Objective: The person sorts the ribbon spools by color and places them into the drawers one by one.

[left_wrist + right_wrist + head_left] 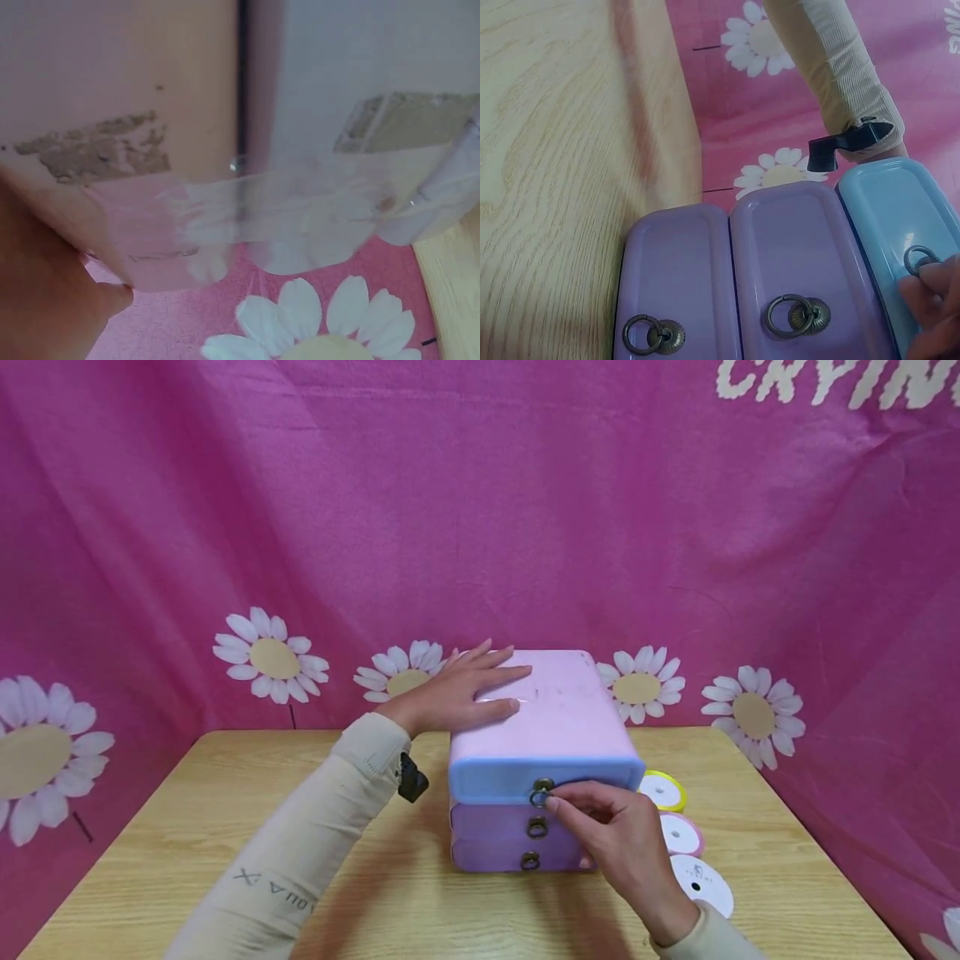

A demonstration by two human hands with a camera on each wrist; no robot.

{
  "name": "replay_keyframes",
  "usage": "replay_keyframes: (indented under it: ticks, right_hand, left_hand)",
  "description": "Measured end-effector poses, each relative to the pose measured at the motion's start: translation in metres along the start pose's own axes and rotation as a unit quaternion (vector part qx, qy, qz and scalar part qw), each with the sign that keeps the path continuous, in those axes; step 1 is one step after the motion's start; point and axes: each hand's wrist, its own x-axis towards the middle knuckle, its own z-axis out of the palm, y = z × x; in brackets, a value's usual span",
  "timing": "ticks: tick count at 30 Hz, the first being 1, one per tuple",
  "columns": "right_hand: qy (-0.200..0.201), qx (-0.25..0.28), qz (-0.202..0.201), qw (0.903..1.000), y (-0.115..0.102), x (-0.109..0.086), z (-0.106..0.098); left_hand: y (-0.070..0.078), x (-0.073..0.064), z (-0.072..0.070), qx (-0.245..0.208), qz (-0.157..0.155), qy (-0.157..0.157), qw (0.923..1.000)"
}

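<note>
Here's the left hand (468, 693), fingers spread wide, resting on the pink glossy top of the boxy three-drawer cabinet (566, 710), which stands mid-table on the pale wood-grain tabletop (150, 893); the right hand (626, 839) pinches the dark bronze-toned metal ring pull (540, 798) between thumb and finger, right on the blue rounded-corner top drawer (491, 782); two purple rounded-corner drawers (487, 823) sit shut beneath; three round white-faced discs (684, 835) lie beside the cabinet's right side.

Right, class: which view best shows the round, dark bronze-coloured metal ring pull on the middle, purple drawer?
The right wrist view: the dark bronze-coloured metal ring pull appears large and nothing covers it. The head view shows it much smaller; the left wrist view doesn't show it.
</note>
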Motion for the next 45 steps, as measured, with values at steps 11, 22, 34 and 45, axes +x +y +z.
replay_keyframes:
  ticks: [11,22,34,45]
  right_hand:
    - [0.006,-0.013,-0.043,0.999,0.001,-0.008,-0.006]
    - [-0.014,0.006,-0.066,0.9977,0.002,-0.013,-0.013]
    - [-0.028,0.014,-0.068,0.9972,0.033,-0.014,-0.018]
    - [-0.035,0.014,-0.078,0.9962,0.039,-0.02,-0.025]
  left_hand:
    - [0.007,-0.004,-0.001,-0.021,0.012,0.01,0.9997]
    - [0.011,-0.002,0.0,-0.009,-0.003,0.016,0.9998]
    - [0.014,-0.003,0.003,-0.007,-0.017,0.024,0.9995]
    - [0.017,-0.001,0.007,-0.011,-0.02,0.033,0.9992]
